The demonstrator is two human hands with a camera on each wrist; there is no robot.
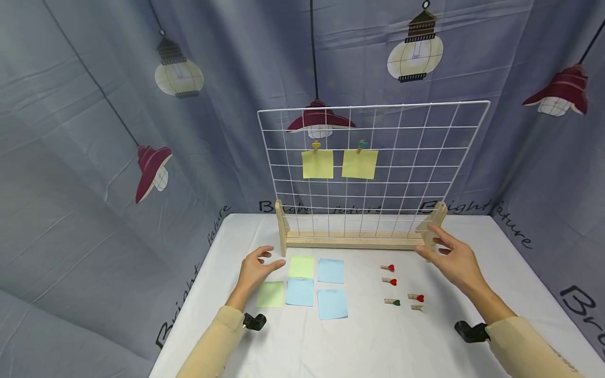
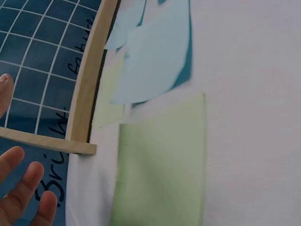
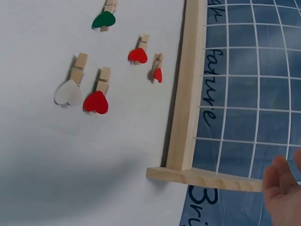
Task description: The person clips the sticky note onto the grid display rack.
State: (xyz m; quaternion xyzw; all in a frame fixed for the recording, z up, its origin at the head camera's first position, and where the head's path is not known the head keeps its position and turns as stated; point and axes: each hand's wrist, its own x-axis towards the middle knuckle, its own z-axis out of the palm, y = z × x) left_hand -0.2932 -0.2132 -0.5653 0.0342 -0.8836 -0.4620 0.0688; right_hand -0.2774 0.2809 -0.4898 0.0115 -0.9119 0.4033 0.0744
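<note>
My left hand hovers left of the paper notes, thumb and fingers spread apart with nothing between them. Nearest to it are a green sticky note and another green note. Several blue sticky notes lie to their right. On the other side, my right hand is held up with loosely bent fingers, overlapping the right wooden foot of the white wire grid in the head view. Small wooden clothespins with hearts lie left of this hand, including a red one and a green one.
Two yellow notes hang on the grid from heart clothespins, one yellow and one green. A wooden base bar runs along the back of the white table. Grey-blue curtains surround it.
</note>
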